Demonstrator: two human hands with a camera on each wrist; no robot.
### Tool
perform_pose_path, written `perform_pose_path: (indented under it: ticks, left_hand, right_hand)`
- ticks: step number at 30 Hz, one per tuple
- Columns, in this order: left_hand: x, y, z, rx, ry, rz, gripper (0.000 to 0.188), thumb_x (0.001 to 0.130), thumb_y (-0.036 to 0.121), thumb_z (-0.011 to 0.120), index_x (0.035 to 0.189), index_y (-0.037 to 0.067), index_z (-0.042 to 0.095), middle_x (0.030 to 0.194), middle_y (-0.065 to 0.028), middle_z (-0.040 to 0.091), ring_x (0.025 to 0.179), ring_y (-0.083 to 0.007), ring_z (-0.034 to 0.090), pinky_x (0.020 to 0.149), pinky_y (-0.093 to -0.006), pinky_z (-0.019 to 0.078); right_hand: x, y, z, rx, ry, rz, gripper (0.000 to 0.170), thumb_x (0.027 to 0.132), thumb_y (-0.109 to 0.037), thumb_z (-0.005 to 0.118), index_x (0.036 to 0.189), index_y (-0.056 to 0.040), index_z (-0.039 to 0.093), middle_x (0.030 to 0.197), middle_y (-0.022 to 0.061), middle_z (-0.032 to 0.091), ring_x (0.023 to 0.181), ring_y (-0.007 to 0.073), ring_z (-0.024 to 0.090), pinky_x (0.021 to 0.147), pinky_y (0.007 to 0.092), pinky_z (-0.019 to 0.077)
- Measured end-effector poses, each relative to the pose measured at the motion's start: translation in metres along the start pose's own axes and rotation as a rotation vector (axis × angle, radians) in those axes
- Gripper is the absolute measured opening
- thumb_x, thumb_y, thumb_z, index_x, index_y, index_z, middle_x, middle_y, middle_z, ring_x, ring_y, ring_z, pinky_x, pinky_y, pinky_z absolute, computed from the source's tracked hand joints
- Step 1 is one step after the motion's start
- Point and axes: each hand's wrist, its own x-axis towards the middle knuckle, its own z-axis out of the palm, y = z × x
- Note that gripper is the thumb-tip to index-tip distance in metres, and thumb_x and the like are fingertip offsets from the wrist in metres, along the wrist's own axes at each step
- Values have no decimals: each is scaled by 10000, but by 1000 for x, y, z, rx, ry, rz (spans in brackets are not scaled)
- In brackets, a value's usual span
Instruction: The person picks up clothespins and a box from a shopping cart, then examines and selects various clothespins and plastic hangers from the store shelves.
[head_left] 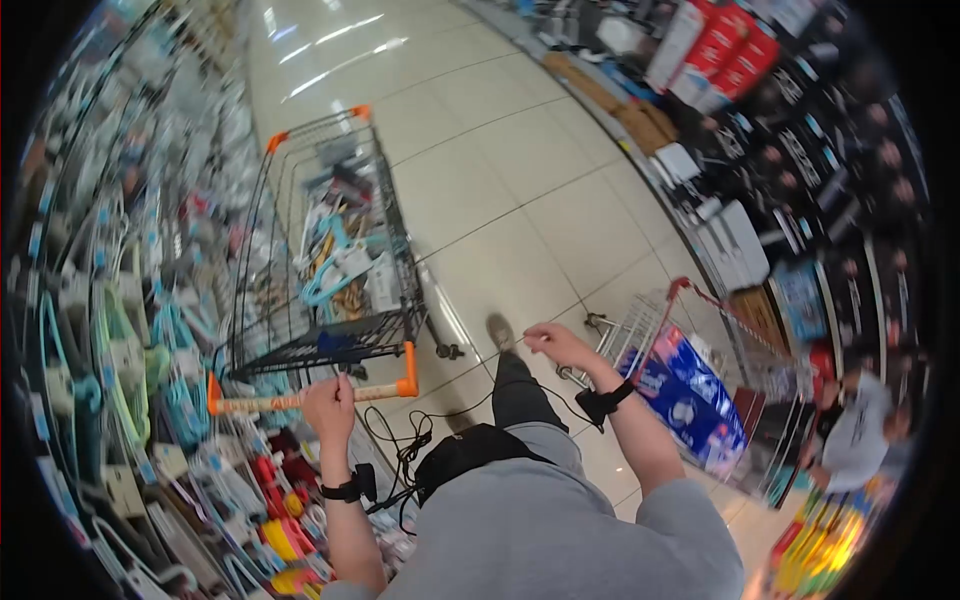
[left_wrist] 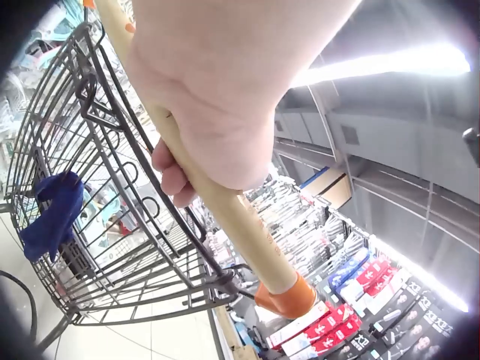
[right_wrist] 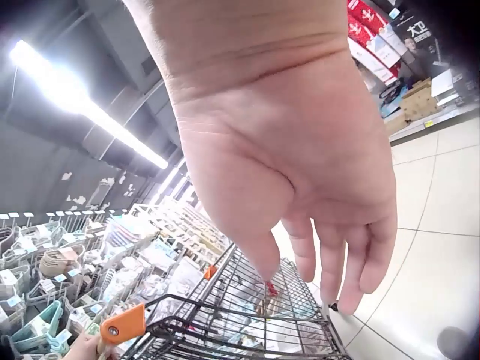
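Note:
My left hand (head_left: pixel 328 408) grips the cream handle bar (head_left: pixel 375 393) of a black wire cart (head_left: pixel 395 250) with orange corners. Seen from the left wrist, the fingers of that hand (left_wrist: pixel 214 112) curl round the bar (left_wrist: pixel 251 240), and a dark blue cloth (left_wrist: pixel 56 214) hangs on the cart's wire. Inside the basket lie light blue hangers (head_left: pixel 335 265) among other goods. My right hand (head_left: pixel 560 343) hangs in the air to the right of the cart, holding nothing; in the right wrist view its relaxed fingers (right_wrist: pixel 330 255) point downward.
Racks of hangers (head_left: pixel 125 350) line the left side. At the right, a second cart (head_left: pixel 650 315) carries a blue package (head_left: pixel 690 400), with a person in a light shirt (head_left: pixel 858 435) beyond it. Shelves of boxed goods (head_left: pixel 735 240) stand along the right. Tiled floor (head_left: pixel 500 200) runs between. Black cables (head_left: pixel 405 440) hang at my waist.

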Motion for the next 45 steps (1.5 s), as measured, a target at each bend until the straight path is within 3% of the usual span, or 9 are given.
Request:
perform_pose_path:
  ticks: [11,14,23,28,34,40,41,44,45]
  left_hand:
    - [24,46,3,62,-8,-444,85,801,154,646,807,69,639,797,-83,613,845,-293,564,967,-431,364]
    - [21,67,9,47,58,-592,141,795,153,661,920,89,643,978,-78,619,1024,-276,565,1132,-468,217]
    - [19,78,18,43,86,-756,226,762,149,699,983,131,653,1201,-40,562,1199,-276,468,1148,-498,160]
    - [23,80,17,30,145,-810,266,740,84,699,998,124,649,1275,-41,540,1244,-287,440,1143,-514,188]
    - [44,101,25,103,260,-1080,453,739,-21,670,1168,90,575,1454,-160,394,1336,-377,355,1117,-480,262]
    - [68,145,49,-68,597,-1532,681,819,-22,626,1435,73,354,1508,-163,296,1361,-357,337,1093,-438,326]
    - [71,153,54,-125,610,-1586,727,839,15,629,1477,71,284,1510,-168,290,1384,-343,316,1086,-430,335]
    - [79,164,76,-2,643,-1639,722,850,48,634,1479,64,281,1520,-166,278,1396,-335,301,1081,-423,345]
    - [87,163,81,176,617,-1660,722,852,72,642,1482,80,290,1452,-193,393,1299,-342,445,1020,-406,411]
  right_hand:
    - [232,-155,-42,-168,-267,-250,356,931,-272,615,1149,9,633,1036,136,689,890,220,666,805,324,527]
    - [266,-200,-38,-214,-403,-299,341,944,-256,605,1157,9,629,1041,119,686,892,194,659,801,311,523]
    - [319,-284,-1,-452,-630,-416,388,919,-315,630,1162,-11,632,1033,135,686,927,238,639,826,356,505]
    - [393,-310,28,-575,-924,-488,367,926,-291,631,1166,-14,630,1032,110,684,927,202,630,835,326,498]
    - [537,-323,106,-631,-1098,-484,359,912,-270,630,1138,9,638,1001,87,688,880,149,613,802,277,494]
    - [632,-275,184,-1139,-1097,-362,547,827,-377,692,1176,37,618,1054,178,682,957,284,652,844,358,498]
    - [638,-273,188,-1195,-1167,-365,596,818,-423,650,1237,-2,598,1251,191,599,1100,332,606,831,440,529]
    - [644,-254,207,-1377,-1139,-411,641,810,-438,643,1290,-21,566,1310,178,563,1158,347,567,917,444,493]
    - [640,-250,210,-1369,-1140,-424,678,801,-447,646,1324,-29,535,1304,173,565,1191,351,538,979,415,450]
